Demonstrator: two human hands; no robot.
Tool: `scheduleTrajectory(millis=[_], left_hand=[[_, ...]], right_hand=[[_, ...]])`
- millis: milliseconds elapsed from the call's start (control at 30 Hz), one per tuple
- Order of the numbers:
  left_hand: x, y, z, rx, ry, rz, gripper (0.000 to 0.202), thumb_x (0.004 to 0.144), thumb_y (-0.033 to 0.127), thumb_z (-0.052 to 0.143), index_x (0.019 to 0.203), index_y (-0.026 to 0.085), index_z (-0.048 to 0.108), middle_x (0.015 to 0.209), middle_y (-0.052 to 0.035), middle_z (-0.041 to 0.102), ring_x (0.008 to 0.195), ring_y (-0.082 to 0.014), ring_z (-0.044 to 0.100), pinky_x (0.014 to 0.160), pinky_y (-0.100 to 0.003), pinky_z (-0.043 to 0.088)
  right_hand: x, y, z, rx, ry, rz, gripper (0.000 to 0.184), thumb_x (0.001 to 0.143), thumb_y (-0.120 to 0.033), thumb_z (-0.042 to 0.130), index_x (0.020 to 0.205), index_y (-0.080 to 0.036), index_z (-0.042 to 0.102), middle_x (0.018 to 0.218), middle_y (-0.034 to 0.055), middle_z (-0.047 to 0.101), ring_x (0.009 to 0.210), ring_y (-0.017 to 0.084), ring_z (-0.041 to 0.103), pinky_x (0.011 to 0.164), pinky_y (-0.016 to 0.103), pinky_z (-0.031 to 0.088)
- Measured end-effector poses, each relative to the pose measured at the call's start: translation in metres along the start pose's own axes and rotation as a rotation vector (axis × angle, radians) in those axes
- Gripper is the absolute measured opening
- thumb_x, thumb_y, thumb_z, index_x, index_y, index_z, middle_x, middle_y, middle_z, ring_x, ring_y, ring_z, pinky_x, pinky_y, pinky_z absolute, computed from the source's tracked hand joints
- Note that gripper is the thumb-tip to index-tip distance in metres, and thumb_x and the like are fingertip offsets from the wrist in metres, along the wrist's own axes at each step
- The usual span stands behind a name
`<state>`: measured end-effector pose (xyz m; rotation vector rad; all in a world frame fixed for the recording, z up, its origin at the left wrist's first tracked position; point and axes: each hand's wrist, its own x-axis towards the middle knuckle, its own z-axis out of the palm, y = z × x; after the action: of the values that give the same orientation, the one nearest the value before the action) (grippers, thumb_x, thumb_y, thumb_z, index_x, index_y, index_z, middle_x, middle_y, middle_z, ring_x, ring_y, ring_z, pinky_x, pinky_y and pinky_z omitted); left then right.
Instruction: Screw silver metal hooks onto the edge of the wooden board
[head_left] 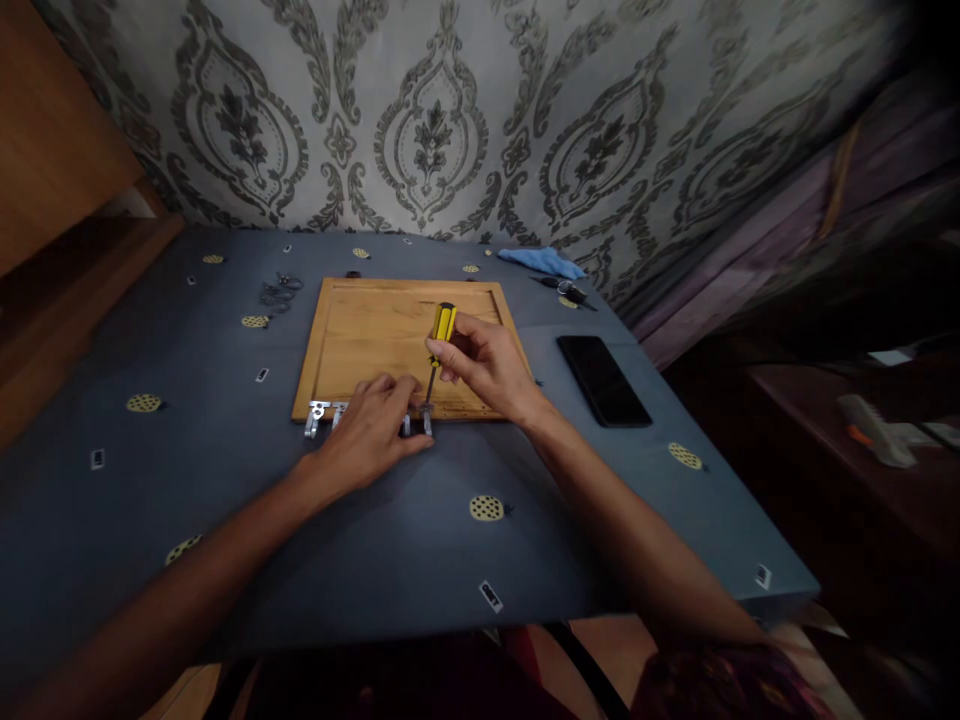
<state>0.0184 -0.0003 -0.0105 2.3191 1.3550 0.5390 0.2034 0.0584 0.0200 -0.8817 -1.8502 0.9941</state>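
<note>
R fingers [452,358] clamp screwdriver [445,320] @ board's [371,330] nr edge; L fingers [409,388] apart; phone [604,380] clear.

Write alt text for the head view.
The right hand holds a yellow-and-black screwdriver, tip down, at a metal fitting on the near edge of a wooden panel; the left hand rests over the same edge. A black phone lies to the right on the patterned tablecloth.

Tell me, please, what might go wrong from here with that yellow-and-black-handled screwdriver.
The screwdriver could slip off the silver metal fitting and jab the left hand close beside it. The rectangular brown wooden panel might slide on the patterned blue tablecloth if the right hand pushes too hard.
</note>
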Motion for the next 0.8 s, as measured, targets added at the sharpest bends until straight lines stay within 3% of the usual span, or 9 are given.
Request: scheduleTrajectory(millis=[267, 400, 600, 800], left_hand=[[0.0, -0.001, 0.002, 0.033, 0.009, 0.0, 0.039, 0.083, 0.032, 0.078, 0.109, 0.023, 0.05, 0.11, -0.0056, 0.066, 0.107, -0.0292, 0.06, 0.094, -0.044, 0.046], [0.0, -0.001, 0.001, 0.027, 0.007, 0.003, 0.041, 0.083, 0.032, 0.079, 0.109, 0.022, 0.05, 0.109, -0.0057, 0.066, 0.106, -0.0287, 0.06, 0.093, -0.042, 0.046], [0.0, 0.001, 0.0, 0.008, 0.003, -0.017, 0.039, 0.081, 0.029, 0.081, 0.106, 0.022, 0.051, 0.108, -0.0054, 0.065, 0.105, -0.0285, 0.059, 0.092, -0.042, 0.045], [0.0, 0.0, 0.0, 0.014, 0.001, -0.002, 0.038, 0.082, 0.03, 0.08, 0.105, 0.022, 0.05, 0.108, -0.0056, 0.065, 0.106, -0.0289, 0.06, 0.093, -0.043, 0.046]], right_hand=[[-0.025, -0.002, 0.005, 0.002, 0.199, 0.066, 0.046, 0.077, -0.058, 0.079, 0.072, -0.021, 0.052, 0.064, -0.0046, 0.052, 0.054, 0.009, 0.051, 0.049, 0.025, 0.043], [-0.026, -0.007, 0.005, 0.073, 0.183, 0.088, 0.044, 0.075, -0.054, 0.081, 0.075, -0.023, 0.051, 0.07, -0.0038, 0.054, 0.056, 0.009, 0.053, 0.05, 0.025, 0.045], [-0.03, -0.015, -0.001, 0.075, 0.077, 0.064, 0.035, 0.084, -0.051, 0.074, 0.098, -0.021, 0.066, 0.08, -0.0004, 0.063, 0.063, 0.012, 0.06, 0.058, 0.028, 0.051], [-0.031, -0.013, 0.004, 0.089, 0.108, 0.021, 0.033, 0.083, -0.048, 0.077, 0.078, -0.02, 0.06, 0.07, -0.0027, 0.06, 0.053, 0.009, 0.058, 0.051, 0.026, 0.048]])
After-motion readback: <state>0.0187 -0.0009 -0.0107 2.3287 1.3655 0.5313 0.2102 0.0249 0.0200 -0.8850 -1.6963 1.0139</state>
